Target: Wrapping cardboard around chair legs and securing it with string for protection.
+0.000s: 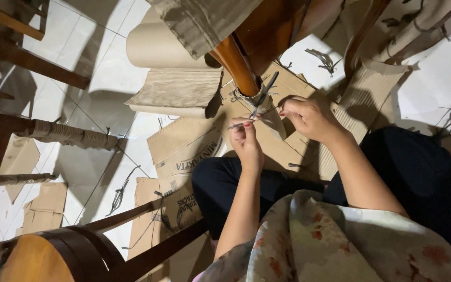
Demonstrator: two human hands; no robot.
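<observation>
Wooden chair leg (238,65), paper-wrapped at its foot, above flattened cardboard (184,143): left hand (246,141) grip pinched on grey strap (259,102) at the wrapping; right hand (309,117) fingers closed on wrapping beside it.

The chair leg (236,65) is wood with a glossy orange-brown varnish, its lower end wrapped in matt brown corrugated cardboard (267,112). The strap (261,99) pinched by the left hand (246,143) and right hand (309,117) looks like dull grey plastic. Flattened cardboard sheets (184,146) lie rough and matt on smooth, shiny white floor tiles (100,68).
</observation>
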